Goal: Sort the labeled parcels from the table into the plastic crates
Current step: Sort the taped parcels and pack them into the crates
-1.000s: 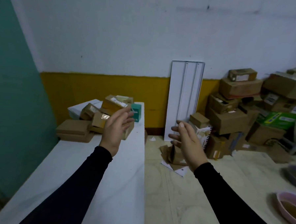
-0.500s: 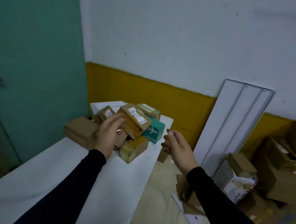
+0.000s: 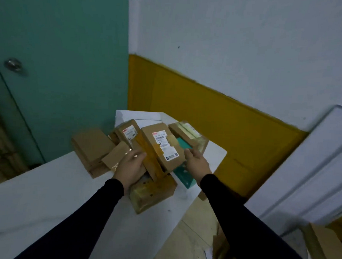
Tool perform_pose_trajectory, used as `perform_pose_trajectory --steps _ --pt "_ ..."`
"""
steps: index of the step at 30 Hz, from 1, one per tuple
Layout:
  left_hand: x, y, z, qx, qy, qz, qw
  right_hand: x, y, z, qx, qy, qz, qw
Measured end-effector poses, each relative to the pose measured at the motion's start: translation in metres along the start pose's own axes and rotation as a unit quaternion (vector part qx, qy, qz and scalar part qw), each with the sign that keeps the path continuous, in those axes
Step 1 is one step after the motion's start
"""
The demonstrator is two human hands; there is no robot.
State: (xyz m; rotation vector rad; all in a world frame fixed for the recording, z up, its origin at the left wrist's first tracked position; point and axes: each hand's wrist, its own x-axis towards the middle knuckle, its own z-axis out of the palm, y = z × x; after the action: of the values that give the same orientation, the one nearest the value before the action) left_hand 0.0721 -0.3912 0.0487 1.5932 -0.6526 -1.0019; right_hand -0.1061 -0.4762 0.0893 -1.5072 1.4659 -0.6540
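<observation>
**Both hands close in on the top parcel**

Left of the labeled parcel (image 3: 161,146), flat brown boxes (image 3: 92,147) lie stacked on the bench (image 3: 63,193). The left hand (image 3: 131,167) rests against the parcel's left edge, fingers (image 3: 138,154) loosely spread. The parcel sits tilted atop the pile, label up, likely for reading. On its right, the right hand (image 3: 197,163) arrives, fingers together, over a teal box (image 3: 183,175). No crates show.

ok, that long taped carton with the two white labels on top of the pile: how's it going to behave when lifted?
Probably stiff: the long carton keeps straight edges, no sag. Glossy tape bands across it may be slick under the left hand. It lies tilted across the lower box and teal box, so lifting could shift them. Right hand flanks its other side.
</observation>
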Motion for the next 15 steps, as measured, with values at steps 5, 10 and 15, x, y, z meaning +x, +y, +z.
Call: perform_pose_trajectory --steps 5,10,15 --pt "0.033 -0.01 0.038 0.044 0.027 -0.08 0.995 0.091 0.009 -0.006 -0.086 -0.065 -0.042 0.993" --pt "0.047 -0.005 0.082 0.07 0.02 -0.122 0.99 0.155 0.011 -0.002 -0.162 -0.146 -0.041 0.975" --pt "0.053 0.01 0.11 0.057 0.051 -0.13 0.989 0.176 0.014 0.01 -0.193 -0.235 -0.06 0.951"
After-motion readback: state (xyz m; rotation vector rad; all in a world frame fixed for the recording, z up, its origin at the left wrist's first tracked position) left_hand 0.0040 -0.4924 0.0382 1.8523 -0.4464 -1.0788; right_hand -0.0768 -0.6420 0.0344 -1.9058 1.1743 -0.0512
